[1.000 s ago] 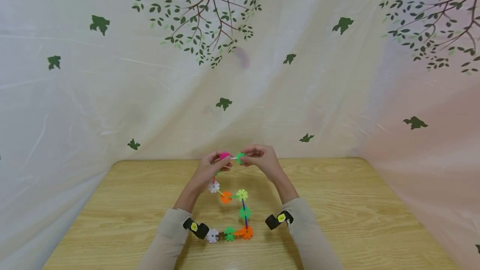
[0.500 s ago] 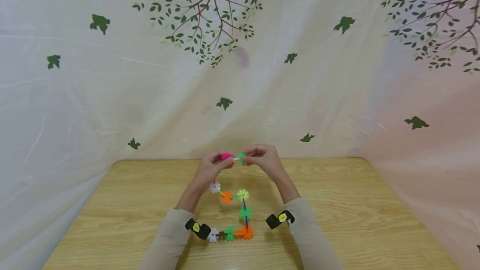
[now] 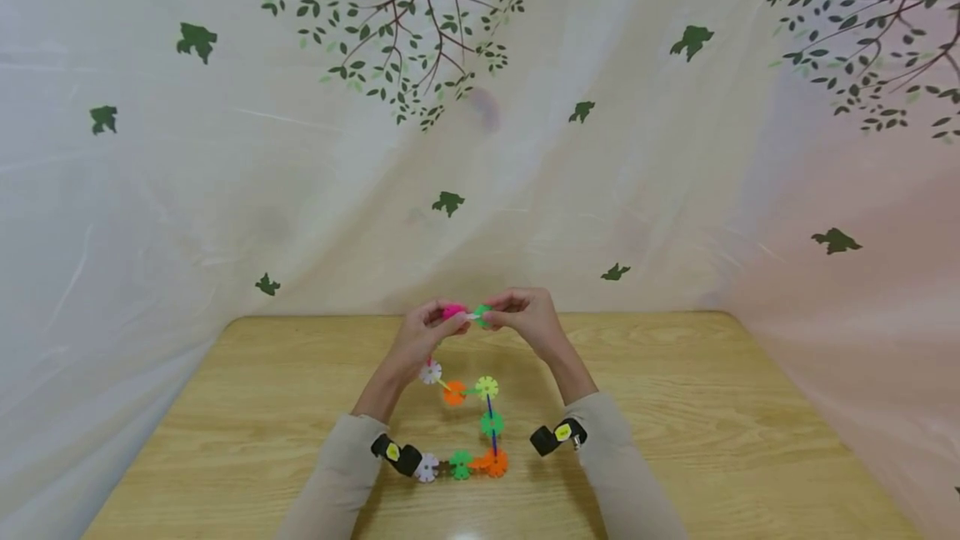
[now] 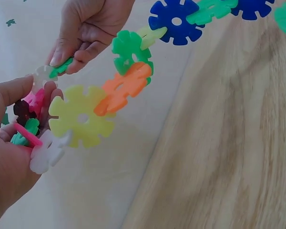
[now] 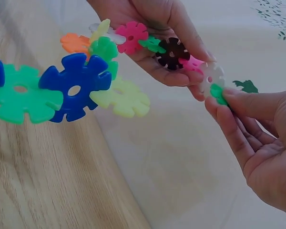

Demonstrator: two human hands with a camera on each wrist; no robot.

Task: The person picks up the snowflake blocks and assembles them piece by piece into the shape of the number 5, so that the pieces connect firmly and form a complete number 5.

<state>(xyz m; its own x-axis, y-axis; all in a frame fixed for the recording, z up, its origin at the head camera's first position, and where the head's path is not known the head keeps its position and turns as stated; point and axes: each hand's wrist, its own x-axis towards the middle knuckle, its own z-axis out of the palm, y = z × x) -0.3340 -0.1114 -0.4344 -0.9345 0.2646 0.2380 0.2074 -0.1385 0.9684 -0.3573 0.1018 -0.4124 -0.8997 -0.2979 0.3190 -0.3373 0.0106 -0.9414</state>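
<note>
A chain of notched plastic flower discs, slotted edge to edge, hangs from my hands. My left hand [image 3: 414,340] pinches a white flower disc [image 5: 211,75] at the chain's end. Behind it a pink disc [image 5: 194,63], a dark brown disc [image 5: 172,53] and a green one run along the fingers. With thumb and fingertips, my right hand [image 3: 531,322] pinches a green flower disc [image 5: 218,94], whose edge meets the white disc. Farther down the chain come a yellow disc [image 4: 83,117], an orange disc [image 4: 124,88] and a blue disc [image 4: 175,21].
Below the hands is a wooden table [image 3: 675,423]. The chain's lower end, with an orange disc [image 3: 494,463], a green disc [image 3: 461,465] and a white disc [image 3: 427,467], is near the left wrist camera [image 3: 397,453]. A pale curtain [image 3: 525,223] with printed leaves hangs behind.
Both hands stay at nearly the same spot above the table's far edge. The green disc in my right hand sits slightly closer to the pink disc than a second ago.
</note>
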